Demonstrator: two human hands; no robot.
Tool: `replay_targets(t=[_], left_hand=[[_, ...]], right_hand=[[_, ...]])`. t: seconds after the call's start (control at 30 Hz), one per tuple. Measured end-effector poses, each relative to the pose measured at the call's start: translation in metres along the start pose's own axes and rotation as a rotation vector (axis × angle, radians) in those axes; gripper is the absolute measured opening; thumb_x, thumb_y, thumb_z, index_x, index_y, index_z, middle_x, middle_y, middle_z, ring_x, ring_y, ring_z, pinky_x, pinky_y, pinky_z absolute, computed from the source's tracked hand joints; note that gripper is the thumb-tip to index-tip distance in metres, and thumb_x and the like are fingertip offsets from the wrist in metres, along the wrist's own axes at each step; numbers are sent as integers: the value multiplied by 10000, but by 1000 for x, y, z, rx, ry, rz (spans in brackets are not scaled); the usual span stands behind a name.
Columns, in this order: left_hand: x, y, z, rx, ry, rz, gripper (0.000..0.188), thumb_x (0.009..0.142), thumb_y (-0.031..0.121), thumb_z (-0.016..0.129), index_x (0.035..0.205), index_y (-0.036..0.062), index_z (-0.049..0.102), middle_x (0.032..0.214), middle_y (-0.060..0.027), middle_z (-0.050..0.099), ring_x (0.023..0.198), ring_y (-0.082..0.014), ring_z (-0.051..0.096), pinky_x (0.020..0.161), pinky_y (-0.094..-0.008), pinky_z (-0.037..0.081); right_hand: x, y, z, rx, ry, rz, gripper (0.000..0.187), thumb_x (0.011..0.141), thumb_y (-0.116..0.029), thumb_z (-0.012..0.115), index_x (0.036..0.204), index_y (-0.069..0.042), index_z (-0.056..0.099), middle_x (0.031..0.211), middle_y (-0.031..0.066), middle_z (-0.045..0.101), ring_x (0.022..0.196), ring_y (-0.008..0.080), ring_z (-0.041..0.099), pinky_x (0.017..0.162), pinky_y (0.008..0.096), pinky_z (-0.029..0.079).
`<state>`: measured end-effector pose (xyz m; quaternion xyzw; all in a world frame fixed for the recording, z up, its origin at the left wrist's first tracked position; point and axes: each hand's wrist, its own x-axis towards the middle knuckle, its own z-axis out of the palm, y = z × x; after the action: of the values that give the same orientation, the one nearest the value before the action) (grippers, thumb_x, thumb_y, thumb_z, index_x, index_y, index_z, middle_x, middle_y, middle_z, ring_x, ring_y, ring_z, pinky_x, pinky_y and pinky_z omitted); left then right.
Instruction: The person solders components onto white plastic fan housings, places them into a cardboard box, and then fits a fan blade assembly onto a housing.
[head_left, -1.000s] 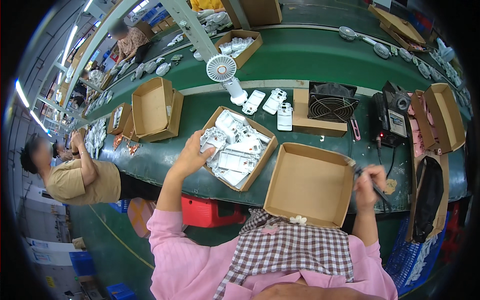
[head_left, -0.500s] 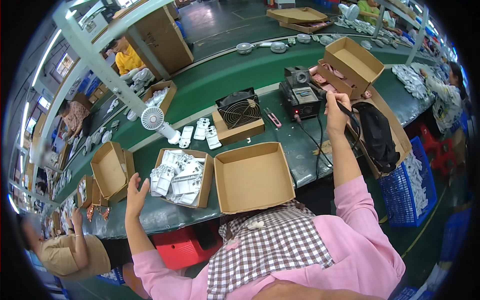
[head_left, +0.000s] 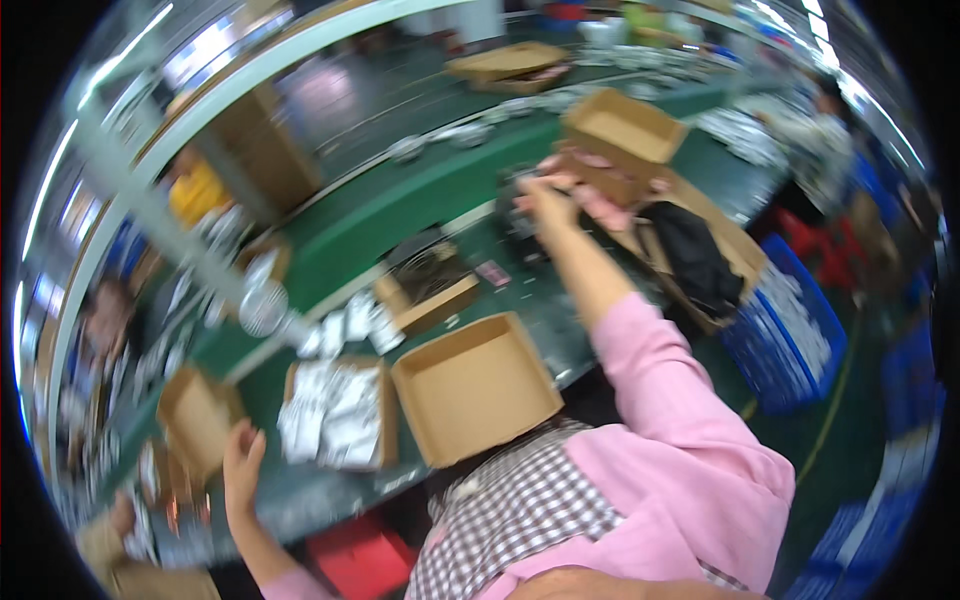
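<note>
My left hand [head_left: 242, 462] is raised between a small carton and an open box [head_left: 388, 415] of white plastic housings [head_left: 335, 410]; it is empty, with thumb and fingers apart. My right hand [head_left: 550, 203] reaches forward over the black soldering station [head_left: 520, 222], covering part of it. Motion smears its fingers, so whether the soldering iron is in them cannot be made out. Between my arms, at the bench's near edge, stands an empty shallow cardboard box [head_left: 478, 390]. Several more white housings [head_left: 350, 322] lie behind the filled box.
A black fan [head_left: 425, 262] rests on a carton, with pink tweezers [head_left: 492, 272] beside it. A small white fan [head_left: 265, 308] stands left. At right are a box of pink parts [head_left: 605, 210], a black bag [head_left: 690, 255] and a blue crate [head_left: 785, 325]. Co-workers sit along the green line.
My right hand, which held the soldering iron beside the station, has moved left over the station. The view has swung and blurred. My left hand stays empty near the filled box.
</note>
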<state>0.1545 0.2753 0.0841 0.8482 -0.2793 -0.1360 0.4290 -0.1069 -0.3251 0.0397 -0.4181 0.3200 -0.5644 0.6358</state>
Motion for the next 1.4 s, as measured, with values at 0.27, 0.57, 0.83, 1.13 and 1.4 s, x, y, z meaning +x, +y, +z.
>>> replay_targets(t=[0.27, 0.57, 0.83, 1.13, 1.4], left_hand=[[87, -3, 32, -56, 38, -17, 445, 905, 214, 620, 1261, -22, 495, 1066, -65, 559, 971, -138, 515, 880, -273, 420], [214, 7, 55, 422, -68, -114, 511, 750, 407, 726, 1042, -2, 636, 979, -182, 667, 933, -289, 636, 812, -378, 494], [235, -50, 107, -207, -325, -158, 412, 729, 260, 736, 1077, 54, 654, 1052, -156, 678, 977, -273, 643, 827, -362, 485], [209, -3, 87, -803, -145, -225, 584, 768, 129, 758, 1267, 5, 480, 1117, -114, 600, 969, -211, 628, 792, -338, 536], [186, 48, 73, -1131, 42, -387, 335, 845, 145, 701, 1083, -15, 528, 939, -94, 583, 805, -175, 628, 646, -354, 597]], right_hand=[[-75, -21, 22, 425, -170, 400, 336, 783, -48, 697, 1046, -33, 488, 813, 50, 597, 654, 124, 582, 551, 237, 453], [-164, 7, 280, -753, -1023, -505, 925, 653, -425, 824, 1315, 32, 368, 1198, 223, 459, 1125, 342, 476, 953, 398, 422], [-228, 128, 354, -1021, -921, -336, 1104, 558, -339, 860, 1419, -79, 221, 1396, 256, 275, 1263, 438, 349, 1002, 492, 369], [-215, 103, 370, -472, -691, -77, 929, 620, -231, 828, 1331, -57, 256, 1201, 178, 434, 1052, 266, 519, 880, 357, 461], [-189, 121, 393, -128, -440, 436, 841, 652, -206, 809, 1299, -110, 280, 1114, 103, 491, 904, 179, 562, 652, 306, 507]])
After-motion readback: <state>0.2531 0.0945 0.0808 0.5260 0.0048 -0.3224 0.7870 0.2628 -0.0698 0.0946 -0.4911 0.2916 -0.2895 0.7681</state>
